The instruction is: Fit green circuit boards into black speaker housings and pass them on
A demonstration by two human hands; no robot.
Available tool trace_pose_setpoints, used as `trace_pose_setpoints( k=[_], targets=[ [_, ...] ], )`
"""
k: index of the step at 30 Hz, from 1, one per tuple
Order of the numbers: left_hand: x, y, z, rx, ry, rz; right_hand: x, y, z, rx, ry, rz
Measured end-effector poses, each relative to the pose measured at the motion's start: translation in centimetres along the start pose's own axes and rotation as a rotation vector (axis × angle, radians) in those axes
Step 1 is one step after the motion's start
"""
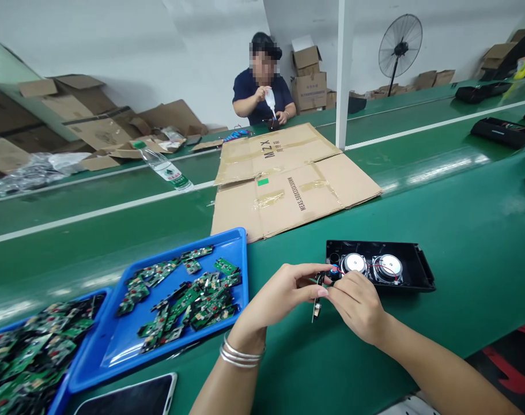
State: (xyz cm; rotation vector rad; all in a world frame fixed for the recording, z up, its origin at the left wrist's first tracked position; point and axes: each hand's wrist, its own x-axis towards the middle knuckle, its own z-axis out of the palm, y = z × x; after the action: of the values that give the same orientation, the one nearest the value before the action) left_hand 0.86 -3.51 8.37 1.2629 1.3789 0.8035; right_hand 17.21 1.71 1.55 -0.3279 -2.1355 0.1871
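A small circuit board (pixel 316 305) hangs edge-on between the fingers of my left hand (pixel 288 291), which is closed on it. My right hand (pixel 359 305) is pinched beside it, near red wires and a small blue part (pixel 333 270); what its fingertips hold is hidden. Just beyond my hands lies a black speaker housing (pixel 422 274), open side up, with two round speakers (pixel 387 268) joined by red wires. To the left, a blue tray (pixel 115 340) holds several green circuit boards (pixel 206 300).
Another blue tray (pixel 63 403) full of boards stands at the lower left, by a phone (pixel 132 397). Flattened cardboard (pixel 288 196) lies ahead, with a bottle (pixel 167 171) to its left. A person (pixel 262 86) sits across the table. More black housings (pixel 502 132) lie at right.
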Motion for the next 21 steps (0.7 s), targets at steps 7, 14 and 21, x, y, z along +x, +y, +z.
trace_pose_setpoints(
  k=[7,14,21],
  targets=[
    [0.3,0.2,0.4,-0.01,-0.01,-0.011,-0.5,0.1,0.7,0.011,-0.006,0.022],
    [0.0,0.7,0.2,-0.079,-0.022,-0.172,2.0,0.8,-3.1,0.042,-0.227,0.063],
    [-0.3,1.5,1.2,-0.182,-0.154,-0.256,0.4,7.0,-11.0,-0.176,-0.541,0.358]
  ],
)
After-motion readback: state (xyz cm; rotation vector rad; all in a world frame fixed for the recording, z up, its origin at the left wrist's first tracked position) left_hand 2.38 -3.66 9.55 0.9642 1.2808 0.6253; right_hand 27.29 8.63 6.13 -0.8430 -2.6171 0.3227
